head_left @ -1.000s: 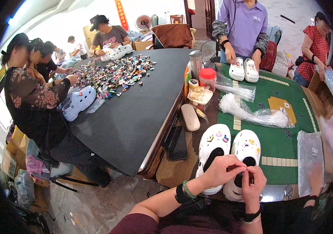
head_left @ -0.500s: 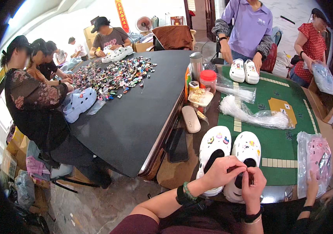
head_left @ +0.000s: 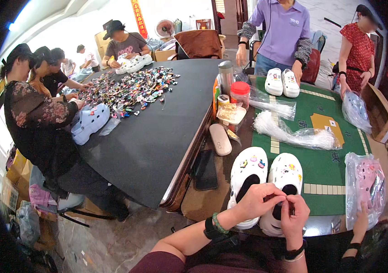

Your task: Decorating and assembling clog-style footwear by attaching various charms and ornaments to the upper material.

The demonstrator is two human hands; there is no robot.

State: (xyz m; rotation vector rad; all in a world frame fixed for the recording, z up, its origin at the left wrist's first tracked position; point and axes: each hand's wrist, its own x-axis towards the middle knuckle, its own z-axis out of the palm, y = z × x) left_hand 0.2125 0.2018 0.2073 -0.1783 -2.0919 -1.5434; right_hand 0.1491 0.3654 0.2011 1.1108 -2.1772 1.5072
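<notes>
Two white clogs [head_left: 239,170] at lower centre of frame, charms [head_left: 261,163] on toes. Over the rightmost: left hand [head_left: 258,201] and right hand [head_left: 295,216], each pinched closed, fingertips meeting; cannot tell if gripping anything. Green mat [head_left: 323,200] at right.

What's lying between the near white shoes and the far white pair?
Two clear bags of white strips lie between the near shoes and the far pair, in the head view.

Glasses case [head_left: 220,139] lies left of nearest clogs [head_left: 254,169]
</notes>
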